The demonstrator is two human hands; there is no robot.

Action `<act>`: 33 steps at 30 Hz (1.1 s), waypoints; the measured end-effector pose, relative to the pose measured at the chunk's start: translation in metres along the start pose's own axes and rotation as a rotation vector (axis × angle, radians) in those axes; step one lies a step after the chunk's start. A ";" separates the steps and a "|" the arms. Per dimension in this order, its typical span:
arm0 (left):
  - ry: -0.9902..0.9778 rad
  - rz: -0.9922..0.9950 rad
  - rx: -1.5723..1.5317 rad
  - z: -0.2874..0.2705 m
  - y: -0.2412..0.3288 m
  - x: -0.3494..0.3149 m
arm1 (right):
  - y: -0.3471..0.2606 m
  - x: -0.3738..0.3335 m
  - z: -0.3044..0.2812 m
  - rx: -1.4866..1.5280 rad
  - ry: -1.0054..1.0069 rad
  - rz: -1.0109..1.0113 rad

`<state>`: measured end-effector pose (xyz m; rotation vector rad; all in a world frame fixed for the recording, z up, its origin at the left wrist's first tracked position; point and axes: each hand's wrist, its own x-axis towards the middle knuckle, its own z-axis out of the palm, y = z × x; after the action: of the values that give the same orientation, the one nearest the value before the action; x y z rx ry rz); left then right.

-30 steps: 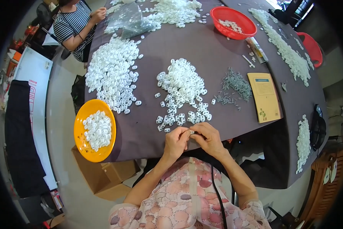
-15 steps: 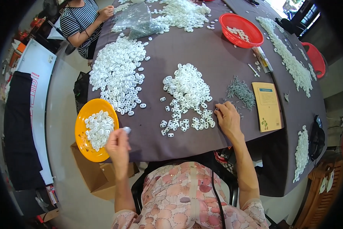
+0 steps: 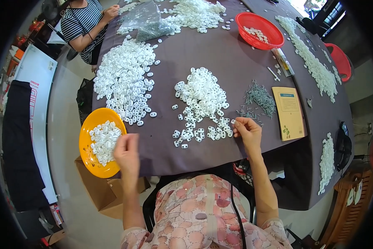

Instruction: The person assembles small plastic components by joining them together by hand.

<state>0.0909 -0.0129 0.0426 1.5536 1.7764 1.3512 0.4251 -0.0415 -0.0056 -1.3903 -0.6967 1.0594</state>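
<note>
My left hand (image 3: 127, 152) is by the right rim of an orange plate (image 3: 86, 145). Its fingers are curled but smeared, and whether they hold anything is hidden. In the plate lies a heap of small white plastic pieces (image 3: 104, 143). Over the table, my right hand (image 3: 249, 132) has thumb and fingertips pinched on what looks like a small white two-hole piece (image 3: 233, 121). That hand is just right of a central pile of white two-hole pieces (image 3: 201, 93), whose near end is spread out loosely. Beyond it lies a heap of thin grey pins (image 3: 261, 98).
A large white pile (image 3: 124, 79) covers the table's left side. Further off are a clear bag (image 3: 147, 20), a red basket (image 3: 259, 31) and more white heaps. A yellow-brown booklet (image 3: 289, 114) lies at right. Another person (image 3: 84, 29) sits at far left; a cardboard box (image 3: 99, 195) stands below.
The white piece that showed at my left fingertips is no longer visible. My right hand has drawn back slightly from the pins, and a white piece now shows at its fingertips.
</note>
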 end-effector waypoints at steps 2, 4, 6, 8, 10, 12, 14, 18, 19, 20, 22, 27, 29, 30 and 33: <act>-0.197 0.109 -0.045 0.035 0.020 -0.018 | -0.007 -0.010 0.008 0.065 0.003 0.044; -0.471 -0.169 -0.314 0.068 0.037 -0.044 | -0.010 -0.019 0.015 0.126 -0.045 0.088; -0.634 -0.392 -0.556 0.097 0.058 -0.063 | -0.008 -0.029 0.020 0.160 -0.075 0.109; -0.646 -0.472 -0.724 0.125 0.066 -0.072 | -0.009 -0.040 0.021 0.177 -0.099 0.093; -0.757 -0.579 -0.780 0.133 0.068 -0.074 | -0.007 -0.048 0.021 0.134 -0.124 0.052; -0.752 -0.610 -0.813 0.138 0.068 -0.080 | -0.001 -0.055 0.019 0.147 -0.101 0.016; -0.687 -0.643 -0.861 0.138 0.078 -0.085 | 0.005 -0.059 0.017 0.175 -0.073 -0.007; -0.719 -0.619 -0.890 0.137 0.061 -0.093 | 0.002 -0.064 0.022 0.160 -0.127 -0.010; -0.722 -0.616 -0.891 0.136 0.059 -0.092 | 0.001 -0.060 0.017 0.087 -0.186 -0.028; -0.717 -0.675 -0.852 0.134 0.060 -0.090 | 0.001 -0.054 0.013 -0.015 -0.188 -0.041; -0.718 -0.732 -0.838 0.131 0.054 -0.088 | -0.003 -0.036 0.004 -0.329 -0.116 -0.206; -0.761 -0.768 -0.890 0.121 0.048 -0.091 | -0.023 0.028 -0.013 -0.829 0.053 -0.633; -0.807 -0.775 -0.900 0.121 0.045 -0.095 | -0.025 0.045 -0.015 -0.911 0.062 -0.662; -0.813 -0.771 -0.904 0.119 0.045 -0.095 | -0.026 0.050 -0.014 -1.010 0.050 -0.689; -0.808 -0.765 -0.873 0.116 0.044 -0.089 | -0.024 0.064 -0.016 -1.153 0.011 -0.741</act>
<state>0.2335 -0.0541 0.0048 0.6378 0.8806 0.7416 0.4695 0.0117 0.0038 -1.7984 -1.7954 -0.0307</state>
